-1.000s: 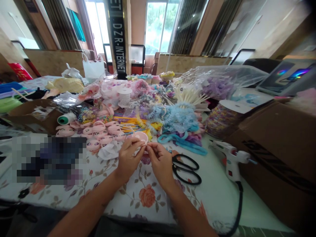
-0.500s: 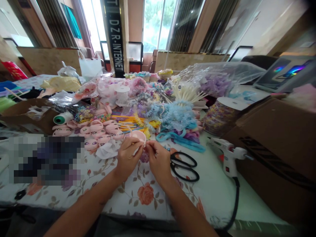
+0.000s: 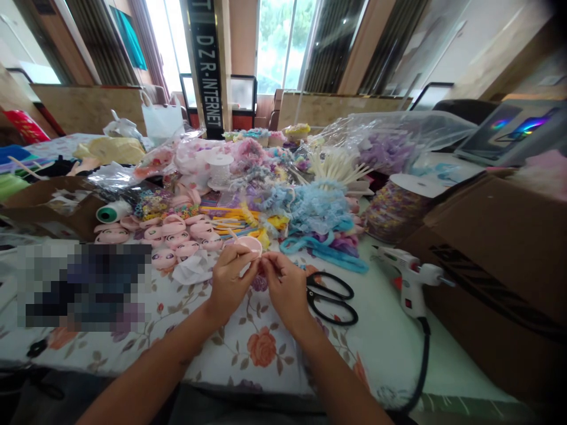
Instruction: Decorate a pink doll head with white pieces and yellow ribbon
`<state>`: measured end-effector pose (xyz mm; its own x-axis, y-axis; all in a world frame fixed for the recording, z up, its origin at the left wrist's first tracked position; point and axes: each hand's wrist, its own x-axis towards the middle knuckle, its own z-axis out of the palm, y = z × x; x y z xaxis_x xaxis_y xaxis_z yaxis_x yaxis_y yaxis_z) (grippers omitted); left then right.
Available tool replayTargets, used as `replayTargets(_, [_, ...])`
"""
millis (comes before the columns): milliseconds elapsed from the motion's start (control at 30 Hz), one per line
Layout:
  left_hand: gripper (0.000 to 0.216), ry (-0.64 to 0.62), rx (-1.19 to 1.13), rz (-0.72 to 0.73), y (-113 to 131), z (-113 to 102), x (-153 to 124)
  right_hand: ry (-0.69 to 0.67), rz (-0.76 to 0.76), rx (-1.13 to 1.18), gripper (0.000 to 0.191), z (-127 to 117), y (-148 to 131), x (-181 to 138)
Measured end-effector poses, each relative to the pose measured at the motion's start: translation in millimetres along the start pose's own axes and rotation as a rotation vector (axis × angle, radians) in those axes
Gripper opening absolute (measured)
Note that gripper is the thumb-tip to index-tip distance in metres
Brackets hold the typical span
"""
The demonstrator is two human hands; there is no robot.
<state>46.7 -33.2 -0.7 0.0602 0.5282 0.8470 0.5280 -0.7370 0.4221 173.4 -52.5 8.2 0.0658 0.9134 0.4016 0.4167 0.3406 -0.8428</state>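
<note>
My left hand is closed round a small pink doll face piece, held just above the floral tablecloth. My right hand meets it from the right, its fingertips pinched at the piece's edge; what they pinch is too small to make out. Several more pink doll faces lie in a cluster to the left of my hands.
Black scissors lie right of my right hand. A white glue gun with a black cord stands further right, beside a large cardboard box. Blue and purple trims, sticks and bags crowd the back. A green-ended spool sits left.
The view has shifted slightly since a second ago. Both hands stay together on the pink piece with only tiny finger movements.
</note>
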Motion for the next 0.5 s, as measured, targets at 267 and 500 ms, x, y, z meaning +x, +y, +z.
replayTargets(267, [0.020,-0.079,0.139,0.120,-3.2,-2.9,-1.2,0.042,-0.209,-0.305,0.015,-3.0,6.0,8.4])
replayTargets(500, [0.017,-0.187,0.188,0.164,-2.2,-1.5,-0.8,0.092,-0.407,-0.498,0.017,3.5,18.2,7.4])
